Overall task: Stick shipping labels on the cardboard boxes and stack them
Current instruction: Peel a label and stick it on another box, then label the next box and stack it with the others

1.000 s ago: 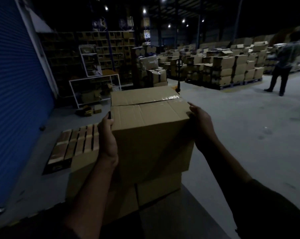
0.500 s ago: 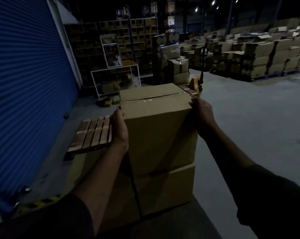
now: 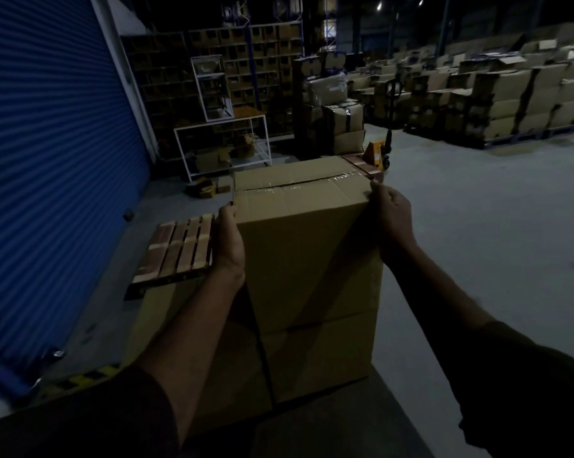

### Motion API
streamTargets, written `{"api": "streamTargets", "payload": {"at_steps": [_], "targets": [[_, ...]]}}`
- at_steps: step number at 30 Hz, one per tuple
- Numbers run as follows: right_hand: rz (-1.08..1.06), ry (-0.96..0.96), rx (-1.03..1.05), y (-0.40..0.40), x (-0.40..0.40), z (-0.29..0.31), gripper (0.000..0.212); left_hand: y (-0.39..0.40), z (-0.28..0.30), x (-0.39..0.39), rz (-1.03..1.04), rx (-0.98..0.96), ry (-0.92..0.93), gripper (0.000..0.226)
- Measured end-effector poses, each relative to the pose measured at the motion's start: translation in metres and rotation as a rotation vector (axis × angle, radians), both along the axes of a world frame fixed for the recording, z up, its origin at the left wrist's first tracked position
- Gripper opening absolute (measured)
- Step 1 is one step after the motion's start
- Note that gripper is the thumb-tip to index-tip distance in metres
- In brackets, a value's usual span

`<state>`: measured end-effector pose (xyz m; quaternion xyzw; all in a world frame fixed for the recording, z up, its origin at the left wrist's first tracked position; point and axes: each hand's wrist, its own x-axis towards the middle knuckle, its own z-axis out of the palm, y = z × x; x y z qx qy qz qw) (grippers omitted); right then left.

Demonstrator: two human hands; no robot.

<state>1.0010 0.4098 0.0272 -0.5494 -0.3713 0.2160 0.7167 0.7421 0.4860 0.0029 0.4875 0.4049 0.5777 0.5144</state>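
- Head view: the top cardboard box (image 3: 308,246) sits on the lower boxes (image 3: 318,355), flush with the right edge of that stack, its taped seam facing up.
- The left hand (image 3: 229,239) lies flat along the box's left wall near the top edge, fingers straight.
- The right hand (image 3: 393,219) clasps the upper right corner, fingers curled over the edge.
- The box looks stiff and sealed, probably fairly heavy; smooth card may slip, so opposite walls or bottom corners seem the safest hold.
- No shipping label is visible.
- A wooden pallet (image 3: 176,252) lies just left of the stack.
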Motion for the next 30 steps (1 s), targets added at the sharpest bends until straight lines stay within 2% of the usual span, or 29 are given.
{"api": "streamTargets", "payload": {"at_steps": [3, 7, 9, 11, 14, 17, 20, 23, 27, 30], "targets": [[-0.027, -0.068, -0.052, -0.005, -0.005, -0.006, 0.050, -0.002, -0.005, -0.005, -0.011, 0.021, 0.094, 0.079], [-0.294, -0.330, -0.030, -0.035, -0.033, -0.028, 0.064, -0.039, 0.005, -0.019, 0.120, 0.179, 0.136, 0.046], [-0.399, -0.406, 0.039, -0.057, -0.058, -0.037, 0.061, -0.056, -0.003, -0.033, 0.115, 0.234, 0.179, 0.042], [-0.416, -0.416, 0.094, -0.076, -0.083, -0.044, 0.054, -0.076, -0.010, -0.050, 0.096, 0.273, 0.200, 0.041], [-0.217, -0.381, 0.098, -0.099, -0.128, -0.053, 0.041, -0.109, -0.021, -0.078, 0.106, 0.282, 0.217, 0.038], [0.042, -0.363, 0.111, -0.113, -0.183, -0.062, 0.024, -0.143, -0.032, -0.114, 0.167, 0.273, 0.232, 0.054], [0.264, -0.401, 0.097, -0.120, -0.245, -0.071, 0.013, -0.175, -0.046, -0.159, 0.253, 0.258, 0.227, 0.049], [0.445, -0.397, 0.097, -0.127, -0.310, -0.075, 0.009, -0.203, -0.058, -0.211, 0.338, 0.224, 0.243, 0.048], [0.697, -0.359, 0.068, -0.138, -0.395, -0.075, 0.010, -0.241, -0.072, -0.286, 0.563, 0.199, 0.324, 0.054], [0.844, -0.360, 0.025, -0.143, -0.458, -0.075, 0.009, -0.275, -0.074, -0.342, 0.700, 0.160, 0.331, 0.042]]}}
